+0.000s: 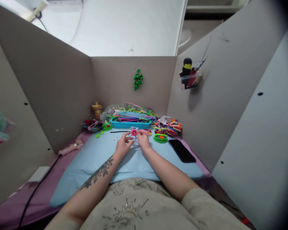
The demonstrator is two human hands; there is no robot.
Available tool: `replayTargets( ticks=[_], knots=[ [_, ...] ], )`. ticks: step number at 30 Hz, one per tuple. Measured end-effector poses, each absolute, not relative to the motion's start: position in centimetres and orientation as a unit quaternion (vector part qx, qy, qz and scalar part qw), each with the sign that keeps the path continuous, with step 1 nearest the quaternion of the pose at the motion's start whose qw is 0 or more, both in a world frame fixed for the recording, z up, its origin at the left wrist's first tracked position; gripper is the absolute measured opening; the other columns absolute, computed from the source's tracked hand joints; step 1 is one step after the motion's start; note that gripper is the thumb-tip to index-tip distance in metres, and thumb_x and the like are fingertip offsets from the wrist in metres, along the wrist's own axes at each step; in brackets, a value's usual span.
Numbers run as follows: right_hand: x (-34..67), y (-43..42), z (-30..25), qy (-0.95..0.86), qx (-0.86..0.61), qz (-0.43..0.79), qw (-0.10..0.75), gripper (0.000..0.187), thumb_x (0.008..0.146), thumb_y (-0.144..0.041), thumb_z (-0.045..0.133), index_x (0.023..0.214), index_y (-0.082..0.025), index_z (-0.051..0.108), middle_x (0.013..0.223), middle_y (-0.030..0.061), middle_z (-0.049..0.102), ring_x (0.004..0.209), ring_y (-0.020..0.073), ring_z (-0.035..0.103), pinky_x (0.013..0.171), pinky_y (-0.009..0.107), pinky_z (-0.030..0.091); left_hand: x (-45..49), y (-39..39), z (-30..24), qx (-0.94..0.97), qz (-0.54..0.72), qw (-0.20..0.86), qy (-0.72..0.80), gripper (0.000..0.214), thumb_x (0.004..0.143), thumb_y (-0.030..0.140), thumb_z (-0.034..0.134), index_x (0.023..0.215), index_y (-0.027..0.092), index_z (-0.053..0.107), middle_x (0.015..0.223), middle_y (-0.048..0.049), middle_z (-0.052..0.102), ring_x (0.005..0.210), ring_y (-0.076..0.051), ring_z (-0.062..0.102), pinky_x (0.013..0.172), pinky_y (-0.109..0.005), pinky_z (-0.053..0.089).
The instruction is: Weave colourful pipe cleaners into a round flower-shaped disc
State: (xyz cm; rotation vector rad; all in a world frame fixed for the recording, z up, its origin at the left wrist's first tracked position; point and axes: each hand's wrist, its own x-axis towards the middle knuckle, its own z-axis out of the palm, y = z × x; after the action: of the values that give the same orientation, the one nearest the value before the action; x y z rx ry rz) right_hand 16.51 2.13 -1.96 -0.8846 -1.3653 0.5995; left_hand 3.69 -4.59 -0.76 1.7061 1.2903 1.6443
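1. Gripping pink flower [133,132] at its right edge with fingers of right hand [143,140].
2. Bending fingers of left hand [124,144] just beside the flower's left edge; can't tell if pinching or merely touching.
3. Located between both sets of fingertips, over blue-covered tabletop [96,159]; nearer the right hand. Roundish, no clear long axis.
4. Just past right fingertips: pink strands [145,131], trailing rightward.
5. Left of flower: black stem [118,131], lying left-right.
6. Farther out: blue tray [131,125], also lengthwise left-right.
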Motion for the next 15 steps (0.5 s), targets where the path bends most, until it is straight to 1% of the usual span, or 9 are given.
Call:
replayTargets(
  ticks=[2, 4, 9, 12, 15],
  knots=[
    [16.07, 1.77, -1.92, -0.606, -0.379, 0.272, 0.644, 0.019, 0.079, -0.036, 0.054, 0.073, -0.019, 0.062, 0.098, 0.0082, 0.055, 0.099, 0.0218, 0.051, 0.092, 0.039, 0.041, 3.88, -4.55, -0.71, 0.607, 0.603, 0.237, 0.46, 0.05, 0.07, 0.031, 0.068, 0.115, 0.021, 0.051, 0.082, -0.0047, 0.07, 0.066, -0.017, 0.064, 0.062, -0.028, 0.049],
    [15.65, 1.48, -1.91, -0.612, -0.37, 0.282, 0.639, 0.017, 0.076, -0.035, 0.059, 0.071, -0.019, 0.063, 0.101, 0.0087, 0.053, 0.1, 0.0213, 0.051, 0.094, 0.038, 0.041, 3.86, -4.47, -0.61, 0.586, 0.62, 0.246, 0.46, 0.051, 0.073, 0.034, 0.065, 0.118, 0.02, 0.047, 0.079, -0.005, 0.069, 0.066, -0.017, 0.065, 0.06, -0.028, 0.05],
    [15.37, 1.31, -2.07, -0.615, -0.354, 0.306, 0.634, 0.018, 0.074, -0.036, 0.062, 0.069, -0.019, 0.065, 0.099, 0.0092, 0.053, 0.097, 0.0202, 0.053, 0.09, 0.035, 0.043, 3.61, -4.37, -0.48, 0.554, 0.646, 0.257, 0.457, 0.048, 0.069, 0.036, 0.069, 0.109, 0.019, 0.048, 0.07, -0.0022, 0.067, 0.06, -0.016, 0.063, 0.058, -0.026, 0.049],
    [15.42, 1.32, -2.21, -0.612, -0.344, 0.323, 0.634, 0.021, 0.072, -0.041, 0.062, 0.069, -0.02, 0.064, 0.094, 0.0074, 0.056, 0.092, 0.0196, 0.054, 0.087, 0.035, 0.044, 3.55, -4.27, -0.5, 0.54, 0.657, 0.261, 0.457, 0.043, 0.067, 0.038, 0.071, 0.1, 0.019, 0.05, 0.067, -0.0008, 0.066, 0.057, -0.014, 0.061, 0.054, -0.023, 0.045],
    [15.5, 1.3, -2.2, -0.608, -0.336, 0.337, 0.636, 0.025, 0.07, -0.045, 0.063, 0.069, -0.02, 0.063, 0.087, 0.0045, 0.06, 0.09, 0.0193, 0.055, 0.084, 0.033, 0.045, 3.39, -4.05, -0.48, 0.522, 0.67, 0.267, 0.455, 0.043, 0.064, 0.038, 0.072, 0.096, 0.019, 0.051, 0.064, 0.0006, 0.065, 0.056, -0.013, 0.06, 0.054, -0.022, 0.043]
  ],
)
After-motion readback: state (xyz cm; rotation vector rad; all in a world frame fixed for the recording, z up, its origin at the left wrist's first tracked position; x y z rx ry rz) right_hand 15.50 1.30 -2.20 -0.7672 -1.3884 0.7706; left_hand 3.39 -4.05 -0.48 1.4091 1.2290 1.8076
